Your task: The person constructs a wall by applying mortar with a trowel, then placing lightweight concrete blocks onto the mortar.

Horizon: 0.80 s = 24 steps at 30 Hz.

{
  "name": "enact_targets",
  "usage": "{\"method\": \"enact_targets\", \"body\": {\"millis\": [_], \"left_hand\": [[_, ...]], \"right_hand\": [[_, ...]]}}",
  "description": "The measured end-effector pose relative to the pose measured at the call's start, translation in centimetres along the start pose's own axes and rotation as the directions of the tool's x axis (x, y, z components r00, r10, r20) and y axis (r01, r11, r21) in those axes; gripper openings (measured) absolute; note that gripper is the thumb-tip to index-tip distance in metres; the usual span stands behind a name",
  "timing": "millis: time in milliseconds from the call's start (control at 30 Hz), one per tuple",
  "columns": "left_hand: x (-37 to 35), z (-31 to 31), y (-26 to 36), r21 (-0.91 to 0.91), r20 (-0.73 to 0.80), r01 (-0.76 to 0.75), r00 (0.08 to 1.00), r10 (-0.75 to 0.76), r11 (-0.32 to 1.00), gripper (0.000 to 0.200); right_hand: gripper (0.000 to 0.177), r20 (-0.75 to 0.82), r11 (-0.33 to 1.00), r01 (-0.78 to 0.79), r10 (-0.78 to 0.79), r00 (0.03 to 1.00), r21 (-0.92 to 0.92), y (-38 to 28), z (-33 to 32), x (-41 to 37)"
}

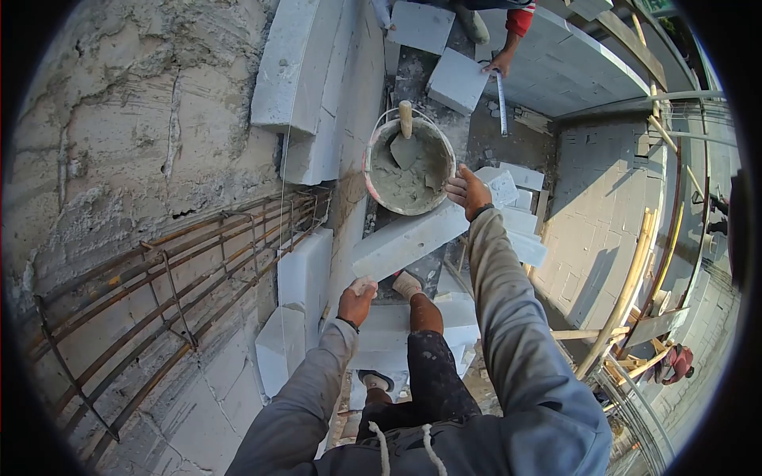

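Note:
My left hand [358, 301] is near the lower left end of a long white block [409, 244], its dusty fingers loosely bent and nothing visible in them. By the block's other end and the bucket's rim, my right hand [470, 192] has its fingers extended and apart, also without an object. A round bucket [367, 176] of grey mortar [425, 170] stands just beyond the block. In it rests a trowel [406, 119], blade in the mortar and wooden handle up over the far rim.
At the top, another person's hand [500, 63] holds a measuring tape [502, 107] beside a white block [458, 82]. A rusty rebar cage [186, 289] runs along the rough wall on the left. Block pieces [520, 218] lie to the right; bamboo poles [623, 297] stand farther out.

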<state>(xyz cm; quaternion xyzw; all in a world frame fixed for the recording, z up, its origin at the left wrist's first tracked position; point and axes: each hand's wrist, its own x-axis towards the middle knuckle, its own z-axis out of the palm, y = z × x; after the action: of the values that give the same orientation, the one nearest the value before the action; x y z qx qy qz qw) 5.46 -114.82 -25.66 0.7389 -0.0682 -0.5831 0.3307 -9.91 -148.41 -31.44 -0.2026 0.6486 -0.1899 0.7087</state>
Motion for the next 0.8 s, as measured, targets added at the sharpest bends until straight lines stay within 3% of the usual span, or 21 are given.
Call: {"method": "enact_targets", "body": {"millis": [100, 633, 700, 733, 800], "left_hand": [[0.4, 0.1, 0.7, -0.057, -0.028, 0.009, 1.000, -0.011, 0.998, 0.038], [1.6, 0.2, 1.4, -0.005, -0.016, 0.019, 1.000, -0.019, 1.000, 0.041], [1.5, 0.5, 1.9, -0.059, -0.020, 0.026, 0.999, -0.027, 0.998, 0.042], [1.5, 0.5, 2.1, -0.058, -0.017, 0.025, 1.000, -0.026, 0.998, 0.042], [1.5, 0.6, 2.7, -0.031, 0.005, 0.031, 1.000, -0.030, 0.999, 0.040]], "right_hand": [[0.051, -0.009, 0.999, -0.013, 0.013, 1.000, -0.044, 0.4, -0.5, 0.0], [0.060, -0.041, 0.993, -0.041, 0.037, 0.998, -0.111, 1.5, -1.8, -1.6], [0.078, -0.054, 0.990, 0.058, -0.065, 0.996, -0.127, 1.3, -2.1, -1.7], [0.078, -0.057, 0.990, 0.059, -0.066, 0.996, -0.126, 1.2, -2.2, -1.6], [0.104, -0.172, 0.992, 0.116, -0.121, 0.978, -0.040, 0.3, -2.1, -2.2]]}}
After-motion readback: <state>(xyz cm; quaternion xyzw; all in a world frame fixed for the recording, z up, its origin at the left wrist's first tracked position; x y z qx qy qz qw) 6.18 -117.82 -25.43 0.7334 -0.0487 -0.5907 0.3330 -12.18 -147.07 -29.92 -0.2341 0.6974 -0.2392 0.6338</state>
